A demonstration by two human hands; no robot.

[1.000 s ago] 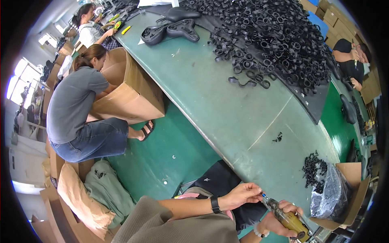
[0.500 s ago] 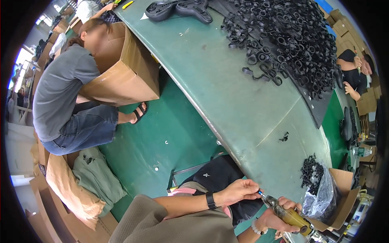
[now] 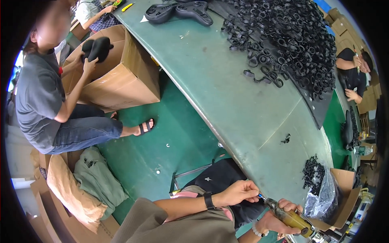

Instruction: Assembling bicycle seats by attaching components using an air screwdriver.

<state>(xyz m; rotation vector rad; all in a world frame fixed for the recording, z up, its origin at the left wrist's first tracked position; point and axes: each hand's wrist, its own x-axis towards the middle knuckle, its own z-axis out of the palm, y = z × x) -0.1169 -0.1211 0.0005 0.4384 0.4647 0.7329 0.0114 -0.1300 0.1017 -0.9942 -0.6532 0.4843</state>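
Observation:
My right hand (image 3: 279,218) is wrapped round a yellow power screwdriver (image 3: 292,222), its tip pointing up and left. At that tip, by a small blue piece (image 3: 260,196), the fingers of my left hand (image 3: 240,192) are pinched together. Whatever the pinch holds is too small to make out. Both hands are over the table's near edge, above my lap. To the right lies a pile of small black parts (image 3: 313,174) beside a clear plastic bag (image 3: 322,198) in an open cardboard box (image 3: 344,194). A few more black bits (image 3: 286,139) rest on the green table (image 3: 227,89).
A large heap of black ring-shaped clamps (image 3: 287,44) covers the table's far right. Black bicycle saddles (image 3: 194,13) sit at its far edge. On the left, a person (image 3: 40,97) holds a black object (image 3: 97,48) over a big carton (image 3: 125,81). Sacks (image 3: 97,174) lie below.
The person on the left has straightened up from the carton and now holds a black object above it. My hands and the screwdriver stay nearly in place.

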